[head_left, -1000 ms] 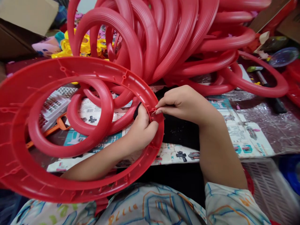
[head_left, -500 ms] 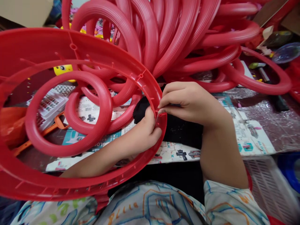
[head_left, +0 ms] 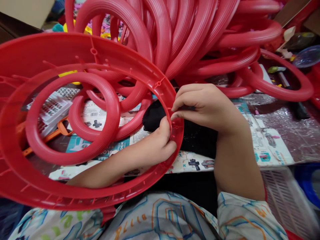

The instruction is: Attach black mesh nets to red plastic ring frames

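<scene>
- The left hand (head_left: 160, 141) is reaching through the opening of the large red ring (head_left: 75, 196), with thumb and fingers clenched on the ring's right-hand rim.
- The right hand (head_left: 200, 106) is pinching the same section of rim from the outer side, its fingertips (head_left: 175, 113) closing on a small tab just above the left thumb.
- The large red ring is being held tilted above the bench (head_left: 287, 133), its ribbed hollow side facing the camera and its near edge lying close to the person's patterned sleeves (head_left: 245, 216).
- A black cloth (head_left: 197, 138) is lying directly behind both hands.
- A printed cardboard sheet (head_left: 260, 143) is lying flat under the cloth.
- A pile of red ribbed rings (head_left: 190, 36) is leaning behind the hands and spreading to the right.
- An orange tool handle (head_left: 53, 135) is showing through the ring's opening at the left.
- A white slatted crate (head_left: 287, 200) is standing at the lower right.
</scene>
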`<state>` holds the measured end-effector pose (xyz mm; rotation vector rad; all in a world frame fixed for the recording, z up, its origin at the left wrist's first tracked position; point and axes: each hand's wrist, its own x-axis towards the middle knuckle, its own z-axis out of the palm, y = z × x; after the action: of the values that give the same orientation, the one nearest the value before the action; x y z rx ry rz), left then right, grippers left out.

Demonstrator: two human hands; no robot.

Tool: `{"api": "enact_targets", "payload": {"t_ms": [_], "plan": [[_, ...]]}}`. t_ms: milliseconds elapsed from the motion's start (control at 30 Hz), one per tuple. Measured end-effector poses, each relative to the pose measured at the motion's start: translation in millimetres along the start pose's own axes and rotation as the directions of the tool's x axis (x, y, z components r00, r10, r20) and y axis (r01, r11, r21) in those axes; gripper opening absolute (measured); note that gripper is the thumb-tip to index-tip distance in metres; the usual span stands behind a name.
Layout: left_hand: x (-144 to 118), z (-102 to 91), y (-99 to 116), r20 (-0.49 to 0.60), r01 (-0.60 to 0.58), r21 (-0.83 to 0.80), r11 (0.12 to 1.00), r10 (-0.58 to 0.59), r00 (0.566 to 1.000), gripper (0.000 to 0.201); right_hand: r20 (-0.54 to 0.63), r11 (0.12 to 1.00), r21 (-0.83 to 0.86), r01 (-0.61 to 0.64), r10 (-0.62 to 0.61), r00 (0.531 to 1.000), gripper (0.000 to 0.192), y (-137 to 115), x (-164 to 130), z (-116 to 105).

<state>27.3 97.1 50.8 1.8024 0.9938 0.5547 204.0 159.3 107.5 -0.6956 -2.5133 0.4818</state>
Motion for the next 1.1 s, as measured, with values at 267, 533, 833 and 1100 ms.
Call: {"api": "enact_targets", "payload": {"t_ms": [267,533,833,1100], "plan": [[-2.1,-3.5,-1.8,-0.023,-0.100,0.003,0.995,0.100,0.995,0.037,0.003,1.000,-0.002,0.007,-0.007,1.000,0.013,-0.1,-2.6,-4.4],[-7.8,4.0,3.5,-0.044,-0.038,-0.319,0.947,0.025,0.999,0.035,0.006,1.000,-0.011,-0.016,0.016,1.000,0.013,0.7,-2.1,-4.8],[-4.0,14.5,11.1,0.022,0.108,-0.733,0.672,-0.136,0.991,0.052,-0.023,0.999,0.040,-0.035,0.036,0.999,0.009,-3.5,-1.0,-1.4],[-8.3,17.2,10.6,-0.037,0.086,-0.710,0.699,-0.158,0.987,0.037,-0.064,0.999,-0.032,-0.014,0.012,0.998,0.010,-9.6,-2.7,0.1]]}}
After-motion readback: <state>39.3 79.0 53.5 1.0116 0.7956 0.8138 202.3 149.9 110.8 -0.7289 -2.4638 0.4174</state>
